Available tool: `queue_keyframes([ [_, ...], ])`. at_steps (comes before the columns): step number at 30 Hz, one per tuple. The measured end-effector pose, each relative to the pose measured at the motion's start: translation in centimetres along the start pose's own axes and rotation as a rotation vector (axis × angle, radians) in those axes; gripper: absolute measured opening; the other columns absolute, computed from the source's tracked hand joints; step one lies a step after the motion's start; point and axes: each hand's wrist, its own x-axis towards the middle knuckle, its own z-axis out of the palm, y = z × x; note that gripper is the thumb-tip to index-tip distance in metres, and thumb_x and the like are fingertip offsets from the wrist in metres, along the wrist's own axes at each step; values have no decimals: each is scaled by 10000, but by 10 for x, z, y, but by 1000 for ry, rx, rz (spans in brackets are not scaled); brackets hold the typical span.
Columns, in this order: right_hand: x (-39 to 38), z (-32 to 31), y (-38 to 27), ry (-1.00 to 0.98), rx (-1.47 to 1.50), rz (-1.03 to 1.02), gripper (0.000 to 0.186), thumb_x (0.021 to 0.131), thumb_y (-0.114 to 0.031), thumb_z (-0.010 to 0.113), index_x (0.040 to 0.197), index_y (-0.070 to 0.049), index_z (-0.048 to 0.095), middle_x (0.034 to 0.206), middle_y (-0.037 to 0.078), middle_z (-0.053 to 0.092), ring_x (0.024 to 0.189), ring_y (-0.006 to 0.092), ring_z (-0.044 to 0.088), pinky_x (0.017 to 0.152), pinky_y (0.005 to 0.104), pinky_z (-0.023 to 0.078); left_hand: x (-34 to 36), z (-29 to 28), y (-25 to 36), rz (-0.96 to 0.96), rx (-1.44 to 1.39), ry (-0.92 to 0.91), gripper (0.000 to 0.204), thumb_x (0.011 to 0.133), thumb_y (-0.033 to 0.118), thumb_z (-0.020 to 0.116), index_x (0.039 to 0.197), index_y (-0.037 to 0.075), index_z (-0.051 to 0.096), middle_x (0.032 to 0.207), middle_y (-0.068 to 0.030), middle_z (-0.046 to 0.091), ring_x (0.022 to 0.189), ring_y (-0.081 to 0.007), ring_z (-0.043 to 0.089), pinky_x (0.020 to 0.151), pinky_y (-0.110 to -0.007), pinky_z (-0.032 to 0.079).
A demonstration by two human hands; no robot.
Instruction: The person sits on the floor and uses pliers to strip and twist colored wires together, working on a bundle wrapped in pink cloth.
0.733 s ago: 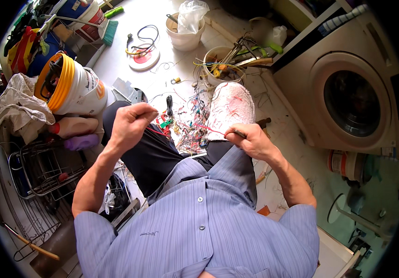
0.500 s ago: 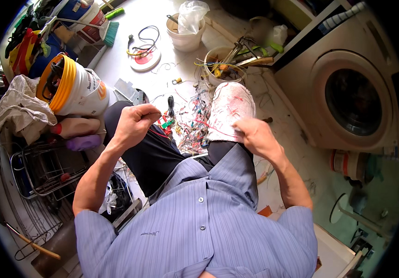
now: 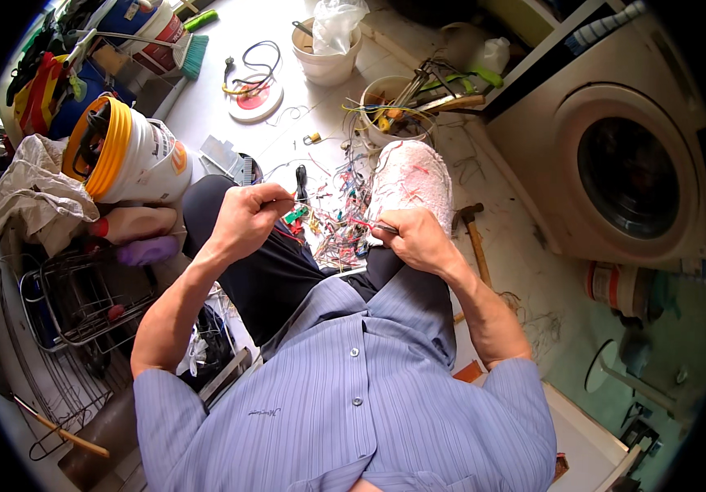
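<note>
My left hand (image 3: 246,215) is closed in a pinch over my left knee, thumb and forefinger on a thin red wire (image 3: 288,235) that shows below them. My right hand (image 3: 415,236) is closed around a small dark, metallic tool (image 3: 386,229), whose kind I cannot make out. Red wire also shows right by the tool's tip. Behind the right hand, a pink-white towel (image 3: 412,176) with red wire scraps on it covers my right knee. Between my legs lies a heap of multicoloured wire pieces (image 3: 341,223).
Ahead stand a bucket of tools (image 3: 369,131), a white bucket (image 3: 320,70) and a round lid (image 3: 256,105) with a cable. A yellow-rimmed bucket (image 3: 152,160) and a wire rack (image 3: 82,303) are on the left. Right are a hammer (image 3: 477,250) and a washing machine (image 3: 566,164).
My right hand has moved left, closer to my left hand, and the tool in it now shows. The hammer behind it has come into view. The left hand has barely moved.
</note>
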Motion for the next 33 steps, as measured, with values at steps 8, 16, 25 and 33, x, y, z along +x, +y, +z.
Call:
queue_keyframes([
  [8, -21, -6, -4, 119, -3, -168, 68, 779, 16, 671, 791, -13, 611, 730, 158, 623, 676, 347, 628, 615, 393, 489, 5, 2, -19, -56, -56, -51, 124, 880, 83, 708, 947, -21, 725, 775, -90, 727, 729, -91, 648, 689, -271, 517],
  [16, -57, -17, 10, 176, -80, -102, 78, 737, 12, 612, 805, -19, 588, 750, 190, 604, 729, 407, 616, 642, 458, 493, 18, 31, -31, -71, -151, -80, 129, 878, 85, 711, 939, -26, 733, 760, -72, 711, 689, -97, 610, 651, -276, 493],
  [25, -42, -55, 59, 415, -378, -17, 201, 787, 6, 641, 975, -46, 689, 927, 129, 669, 877, 351, 636, 764, 427, 523, 52, 72, -24, -74, -75, -116, 175, 884, 153, 703, 954, -1, 749, 713, -100, 704, 608, -110, 617, 594, -286, 499],
  [33, -11, -30, 30, 359, -260, -90, 249, 758, -19, 676, 999, -72, 712, 1006, 104, 691, 885, 322, 681, 794, 399, 563, 51, 70, -13, -54, -54, -155, 163, 893, 123, 700, 953, -24, 735, 715, -60, 677, 650, -83, 584, 614, -266, 486],
])
